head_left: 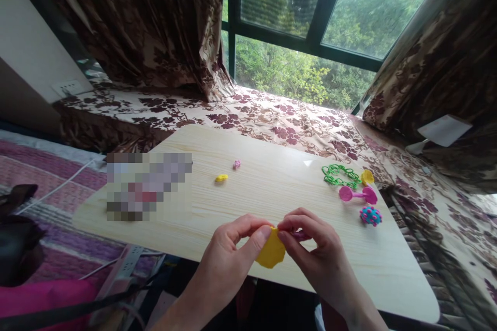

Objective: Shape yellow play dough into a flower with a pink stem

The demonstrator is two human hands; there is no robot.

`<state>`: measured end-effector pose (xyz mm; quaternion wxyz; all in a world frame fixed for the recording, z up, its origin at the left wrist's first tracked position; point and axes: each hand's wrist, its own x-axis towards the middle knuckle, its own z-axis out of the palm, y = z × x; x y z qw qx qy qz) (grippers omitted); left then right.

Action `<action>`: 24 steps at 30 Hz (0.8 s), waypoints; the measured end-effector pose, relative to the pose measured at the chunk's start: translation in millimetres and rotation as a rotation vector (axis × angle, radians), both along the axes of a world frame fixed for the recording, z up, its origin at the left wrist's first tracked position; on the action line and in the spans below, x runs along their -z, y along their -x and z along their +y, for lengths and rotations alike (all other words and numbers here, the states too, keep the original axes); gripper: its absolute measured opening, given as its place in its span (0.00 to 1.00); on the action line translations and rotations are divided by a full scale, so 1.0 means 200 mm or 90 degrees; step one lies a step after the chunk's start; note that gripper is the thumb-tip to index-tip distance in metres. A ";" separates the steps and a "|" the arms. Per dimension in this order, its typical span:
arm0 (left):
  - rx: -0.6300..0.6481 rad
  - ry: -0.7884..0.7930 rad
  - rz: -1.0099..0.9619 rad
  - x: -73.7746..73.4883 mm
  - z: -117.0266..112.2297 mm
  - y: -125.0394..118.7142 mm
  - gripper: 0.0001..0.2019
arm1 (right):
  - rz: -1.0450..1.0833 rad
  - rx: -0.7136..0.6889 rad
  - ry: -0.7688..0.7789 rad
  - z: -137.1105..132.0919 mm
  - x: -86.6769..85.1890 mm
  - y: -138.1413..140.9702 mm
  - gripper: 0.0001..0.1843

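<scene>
A thin yellow disc, seemingly modelling clay [272, 251], hangs over the near edge of the table between my hands. My left hand [236, 245] pinches its upper edge between thumb and forefinger. From the other side, my right hand [314, 240] pinches the same edge, fingertips almost touching those of the left. Part of a pink-purple piece [301, 235] shows behind the right fingers; its shape is mostly hidden. Beyond the hands lie a small yellow lump [221, 178] and a small pink lump [236, 164].
On the table's [267, 191] right side lie a green chain of loops [339, 176], a yellow round piece [367, 177], a pink dumbbell-like shape [357, 195] and a blue ball with pink dots [370, 215]. A pixelated patch [149, 186] covers something at left.
</scene>
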<state>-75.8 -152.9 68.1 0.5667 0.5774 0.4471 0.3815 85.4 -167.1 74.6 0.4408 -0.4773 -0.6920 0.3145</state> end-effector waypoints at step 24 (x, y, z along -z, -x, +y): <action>-0.075 -0.107 0.029 0.01 -0.01 -0.05 0.10 | 0.006 0.030 -0.010 0.00 0.03 0.01 0.05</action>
